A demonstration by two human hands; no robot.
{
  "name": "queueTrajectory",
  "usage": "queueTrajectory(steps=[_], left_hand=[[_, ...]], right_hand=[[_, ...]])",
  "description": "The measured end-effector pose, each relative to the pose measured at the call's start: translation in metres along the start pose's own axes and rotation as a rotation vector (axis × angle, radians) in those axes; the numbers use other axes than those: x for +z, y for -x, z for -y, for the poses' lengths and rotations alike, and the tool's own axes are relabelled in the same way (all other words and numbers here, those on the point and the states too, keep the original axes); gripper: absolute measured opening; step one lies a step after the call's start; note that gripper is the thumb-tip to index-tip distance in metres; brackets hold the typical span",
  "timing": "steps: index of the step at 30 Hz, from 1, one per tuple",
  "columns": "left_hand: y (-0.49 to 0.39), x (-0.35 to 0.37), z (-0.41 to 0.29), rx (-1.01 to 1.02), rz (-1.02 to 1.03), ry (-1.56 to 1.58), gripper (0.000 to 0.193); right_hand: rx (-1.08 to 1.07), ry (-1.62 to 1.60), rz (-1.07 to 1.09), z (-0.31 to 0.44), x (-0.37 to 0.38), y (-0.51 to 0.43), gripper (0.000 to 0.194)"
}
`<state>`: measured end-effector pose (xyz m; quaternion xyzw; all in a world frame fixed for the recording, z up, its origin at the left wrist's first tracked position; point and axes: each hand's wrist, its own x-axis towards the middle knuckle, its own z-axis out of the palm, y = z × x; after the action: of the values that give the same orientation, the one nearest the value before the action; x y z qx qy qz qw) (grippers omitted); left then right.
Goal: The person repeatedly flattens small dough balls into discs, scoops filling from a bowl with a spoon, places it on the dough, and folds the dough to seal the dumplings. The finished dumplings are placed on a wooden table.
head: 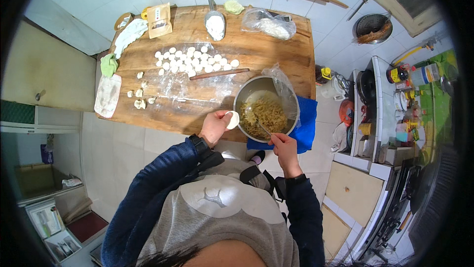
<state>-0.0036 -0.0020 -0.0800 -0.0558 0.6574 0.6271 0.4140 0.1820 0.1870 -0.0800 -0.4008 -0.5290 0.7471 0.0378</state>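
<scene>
Between the thumb and fingers of my left hand (216, 125) is a round, flat dough wrapper (233, 120), held just left of a large metal pot (237, 95). My right hand (287, 152) grips the handle of a metal spoon (264, 129), whose far end reaches into the chopped yellowish-green filling (272, 113) inside the pot. A clear plastic bag (283, 85) drapes over the pot's right rim. Beyond my left hand, many small white dough rounds (185, 59) lie on the floured wooden table (274, 56), with a thin rolling pin (219, 74) along their near right edge.
Several lumpy dough pieces (139, 93) sit at the left. A flour scoop (215, 26), a paper pouch (160, 21) and a bag of flour (276, 27) stand along the back. Blue cloth (305, 122) lies under the pot. A stove counter (398, 148) is at the right.
</scene>
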Motion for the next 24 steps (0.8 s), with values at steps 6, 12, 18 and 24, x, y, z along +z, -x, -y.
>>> queueTrajectory(steps=[6,12,18,24], left_hand=[[-0.012,0.036,-0.009,-0.063,0.064,0.074,0.031],[-0.007,0.056,-0.022,-0.116,0.155,0.233,0.034],[-0.003,0.061,-0.024,-0.13,0.254,0.368,0.035],[-0.005,0.057,-0.023,-0.146,0.327,0.45,0.036]], right_hand=[[-0.213,0.257,-0.131,0.017,0.003,0.022,0.017],[-0.632,0.587,-0.212,0.022,0.007,0.041,0.014],[-0.954,0.971,-0.139,0.02,0.002,0.042,0.026],[-0.925,0.875,-0.198,0.022,0.004,0.043,0.022]])
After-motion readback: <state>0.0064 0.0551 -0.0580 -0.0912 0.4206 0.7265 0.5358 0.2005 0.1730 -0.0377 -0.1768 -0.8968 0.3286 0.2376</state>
